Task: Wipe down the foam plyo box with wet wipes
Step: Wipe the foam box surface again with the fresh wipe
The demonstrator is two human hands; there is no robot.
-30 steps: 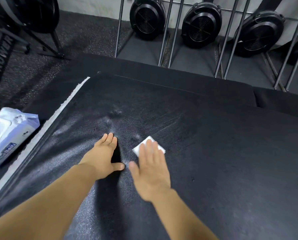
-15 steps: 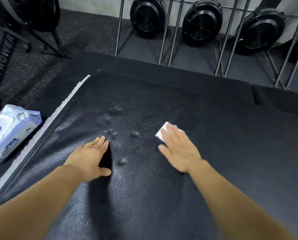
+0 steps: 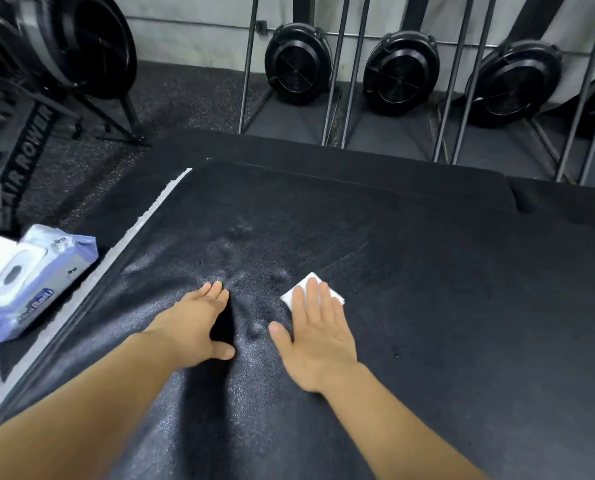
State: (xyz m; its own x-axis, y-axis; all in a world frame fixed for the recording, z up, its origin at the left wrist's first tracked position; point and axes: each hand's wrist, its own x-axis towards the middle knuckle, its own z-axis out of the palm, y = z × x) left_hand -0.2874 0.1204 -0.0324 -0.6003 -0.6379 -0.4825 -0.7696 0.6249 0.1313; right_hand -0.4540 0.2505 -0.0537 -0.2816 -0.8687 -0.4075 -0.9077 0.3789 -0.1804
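Right hand (image 3: pixel 318 336) flat, fingers straight and together, pressing wipe (image 3: pixel 311 293) on box (image 3: pixel 462 306) top, mid-left. Left hand (image 3: pixel 194 322) flat on box, fingers together, bracing. Damp sheen around hands; right and far areas look dry. Roughly partway. Pack (image 3: pixel 22 282) left.

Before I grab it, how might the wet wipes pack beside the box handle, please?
The wet wipes pack looks like crinkled soft film, so probably squashy rather than stiff. Lying flat, it seems unlikely to roll.
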